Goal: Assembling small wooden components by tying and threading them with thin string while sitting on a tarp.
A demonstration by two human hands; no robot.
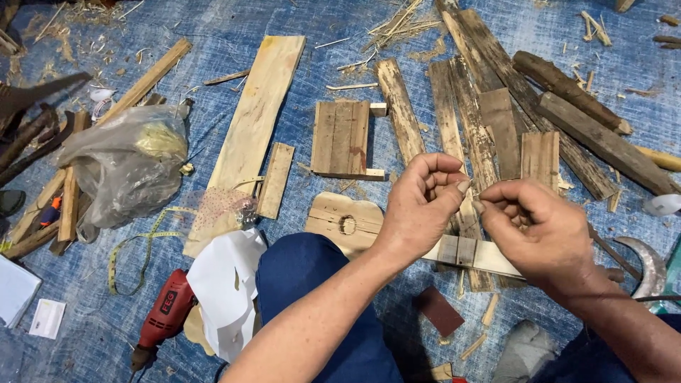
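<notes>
The person sits on a blue tarp that covers the floor, one knee in blue trousers raised in front. Just above that knee both hands meet: the left hand and the right hand each pinch, thumb against forefinger, something very thin between them, perhaps a small nail or a bit of wire; it is too fine to tell. Both grips are clenched on it, fingertips almost touching. Right under the hands lies a flat wooden piece with a round hole, and a narrow slat runs out from below the wrists; a dark red sandpaper scrap lies nearer still. Toward the near left edge of the tarp rest a red electric drill, white paper and a yellow tape measure. Farther out a small panel of joined slats looks already assembled, while the long pale plank and the weathered boards beyond lie loose, so I judge the woodwork only partly done. A plastic bag sits at the left, a curved blade at the right edge.
</notes>
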